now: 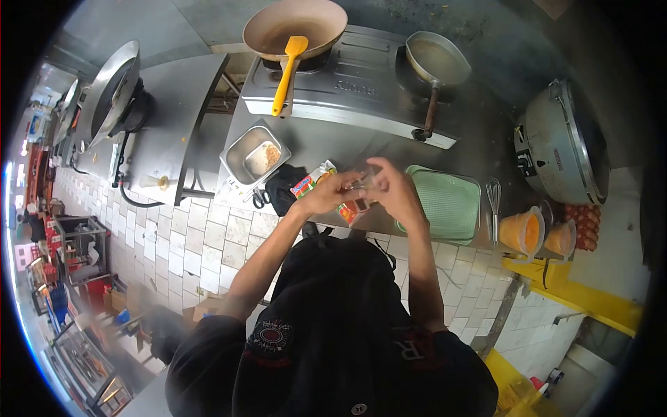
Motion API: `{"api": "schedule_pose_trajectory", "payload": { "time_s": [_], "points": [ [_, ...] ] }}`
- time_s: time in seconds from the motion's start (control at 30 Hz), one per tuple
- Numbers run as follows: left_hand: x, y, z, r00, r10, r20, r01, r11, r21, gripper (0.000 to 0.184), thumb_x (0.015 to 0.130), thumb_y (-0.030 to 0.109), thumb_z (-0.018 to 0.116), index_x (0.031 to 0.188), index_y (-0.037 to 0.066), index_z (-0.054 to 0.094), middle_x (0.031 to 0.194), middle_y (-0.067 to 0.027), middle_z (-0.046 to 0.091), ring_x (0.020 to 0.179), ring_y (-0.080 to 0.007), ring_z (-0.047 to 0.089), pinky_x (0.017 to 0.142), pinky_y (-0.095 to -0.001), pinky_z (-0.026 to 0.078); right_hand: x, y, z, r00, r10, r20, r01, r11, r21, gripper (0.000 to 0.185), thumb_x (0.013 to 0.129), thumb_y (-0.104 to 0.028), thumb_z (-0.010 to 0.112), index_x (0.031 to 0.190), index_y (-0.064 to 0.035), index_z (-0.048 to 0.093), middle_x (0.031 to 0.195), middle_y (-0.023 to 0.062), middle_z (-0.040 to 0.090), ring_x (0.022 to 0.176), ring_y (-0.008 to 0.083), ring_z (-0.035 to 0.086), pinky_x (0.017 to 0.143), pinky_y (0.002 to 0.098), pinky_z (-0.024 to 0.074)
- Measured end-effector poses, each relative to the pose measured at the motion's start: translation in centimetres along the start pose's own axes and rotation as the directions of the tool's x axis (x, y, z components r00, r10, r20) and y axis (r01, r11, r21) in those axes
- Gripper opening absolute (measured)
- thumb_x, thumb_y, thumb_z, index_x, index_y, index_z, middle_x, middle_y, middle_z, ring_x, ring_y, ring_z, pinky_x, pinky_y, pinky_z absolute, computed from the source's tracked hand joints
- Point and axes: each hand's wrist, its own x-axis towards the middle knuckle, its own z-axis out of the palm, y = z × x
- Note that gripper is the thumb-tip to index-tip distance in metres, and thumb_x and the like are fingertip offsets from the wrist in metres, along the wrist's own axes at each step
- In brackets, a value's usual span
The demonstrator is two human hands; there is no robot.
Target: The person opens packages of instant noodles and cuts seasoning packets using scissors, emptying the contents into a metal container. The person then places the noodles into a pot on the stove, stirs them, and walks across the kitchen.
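My left hand (325, 195) and my right hand (397, 197) meet over the counter's front edge, both with fingers closed in a pinch. Between them is a small, clear, plastic-looking piece (363, 182), partly hidden by the fingers. Just below my fingers shows a red and orange packet (349, 212); whether I touch it, I cannot tell. Colourful packets (303, 185) lie to the left of my left hand, beside a black cloth-like item (281, 191). Right of my right hand sits a green tray (446, 206) with a mesh-like surface.
A pan (278, 21) with a yellow spatula (288, 76) across it and a saucepan (438, 59) stand on the stove (347, 87). Nearby are a metal container (240, 156), scissors (261, 199), a whisk (494, 205), an orange-filled jug (520, 231), eggs (587, 226) and a large cooker (556, 142).
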Motion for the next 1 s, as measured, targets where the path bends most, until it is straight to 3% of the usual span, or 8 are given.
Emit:
{"api": "schedule_pose_trajectory", "payload": {
  "time_s": [0.13, 0.37, 0.5, 0.67, 0.87, 0.93, 0.97, 1.0],
  "points": [
    [-0.7, 0.8, 1.2, 0.970, 0.066, -0.235, -0.075, 0.997, -0.031, 0.033, 0.102, 0.025, 0.054, 0.120, -0.002, 0.056, 0.091, -0.0042, 0.065, 0.078, -0.0066, 0.057, 0.071, -0.0252, 0.048, -0.2, 1.3, 1.5, 0.956, -0.093, -0.277, 0.084, 0.995, -0.046, 0.051, 0.075, -0.019, 0.082, 0.119, -0.0078, 0.058, 0.080, 0.0073, 0.064, 0.070, 0.0210, 0.062, 0.066, 0.0325, 0.0492],
    [-0.8, 3.0, 4.1, 0.925, 0.045, -0.377, -0.105, 0.985, -0.140, 0.029, 0.103, 0.023, 0.052, 0.112, -0.004, 0.057, 0.080, -0.0028, 0.061, 0.070, -0.0063, 0.055, 0.062, -0.0249, 0.046, -1.8, 2.6, 6.0, 0.822, 0.154, -0.548, 0.103, 0.906, 0.410, 0.026, 0.091, -0.023, 0.071, 0.102, -0.0020, 0.062, 0.084, 0.0020, 0.064, 0.074, 0.0070, 0.058, 0.062, 0.0223, 0.0428],
    [-0.8, 2.5, 4.6, 0.912, 0.045, -0.408, -0.055, 0.998, -0.013, 0.025, 0.101, 0.021, 0.053, 0.108, -0.003, 0.058, 0.083, -0.0082, 0.064, 0.068, -0.0115, 0.064, 0.060, -0.0274, 0.049, -2.0, 1.5, 6.0, 0.815, 0.194, -0.546, 0.110, 0.874, 0.473, 0.025, 0.092, -0.022, 0.070, 0.103, -0.0014, 0.061, 0.088, 0.0029, 0.064, 0.074, 0.0070, 0.056, 0.063, 0.0222, 0.0426],
    [-0.4, 3.9, 6.0, 0.843, 0.066, -0.534, -0.255, 0.923, -0.288, 0.019, 0.102, 0.018, 0.053, 0.106, 0.000, 0.056, 0.082, -0.0049, 0.063, 0.065, -0.0076, 0.062, 0.055, -0.0223, 0.048, -2.3, 0.5, 7.3, 0.760, 0.293, -0.581, 0.153, 0.788, 0.597, 0.023, 0.096, -0.023, 0.064, 0.105, -0.0017, 0.060, 0.097, 0.0041, 0.062, 0.080, 0.0071, 0.055, 0.066, 0.0226, 0.0438],
    [-0.4, 4.4, 8.2, 0.776, 0.021, -0.630, -0.371, 0.823, -0.430, 0.015, 0.102, 0.017, 0.051, 0.111, 0.004, 0.053, 0.095, -0.0019, 0.060, 0.082, -0.0050, 0.057, 0.062, -0.0192, 0.050, -2.6, -1.1, 7.9, 0.731, 0.317, -0.605, 0.160, 0.781, 0.603, 0.024, 0.098, -0.023, 0.061, 0.095, -0.0004, 0.057, 0.077, 0.0016, 0.061, 0.068, 0.0070, 0.056, 0.061, 0.0238, 0.0466],
    [-0.4, 3.8, 7.8, 0.776, 0.008, -0.631, -0.316, 0.870, -0.378, 0.015, 0.100, 0.017, 0.054, 0.110, 0.005, 0.053, 0.099, -0.0025, 0.059, 0.084, -0.0061, 0.057, 0.066, -0.0192, 0.049, -2.6, -0.8, 6.7, 0.780, 0.298, -0.550, 0.088, 0.818, 0.568, 0.023, 0.098, -0.023, 0.061, 0.093, -0.0011, 0.058, 0.076, -0.0002, 0.061, 0.067, 0.0057, 0.055, 0.059, 0.0235, 0.0460],
    [0.3, 1.6, 6.4, 0.687, 0.266, -0.677, -0.341, 0.940, 0.023, 0.018, 0.098, 0.017, 0.058, 0.110, 0.005, 0.054, 0.101, -0.0035, 0.059, 0.083, -0.0066, 0.057, 0.063, -0.0190, 0.051, -2.7, -0.8, 5.7, 0.783, 0.242, -0.573, 0.063, 0.885, 0.461, 0.021, 0.097, -0.021, 0.063, 0.091, -0.0007, 0.059, 0.074, 0.0012, 0.060, 0.064, 0.0067, 0.054, 0.058, 0.0244, 0.0441],
    [0.4, 2.3, 5.1, 0.686, 0.271, -0.675, -0.345, 0.938, 0.026, 0.018, 0.098, 0.017, 0.058, 0.110, 0.005, 0.054, 0.101, -0.0035, 0.059, 0.083, -0.0066, 0.057, 0.063, -0.0190, 0.051, -2.8, -0.6, 4.6, 0.782, 0.238, -0.576, 0.068, 0.886, 0.459, 0.021, 0.097, -0.021, 0.063, 0.091, -0.0007, 0.059, 0.074, 0.0012, 0.060, 0.064, 0.0067, 0.054, 0.058, 0.0244, 0.0441]
  ]
}}
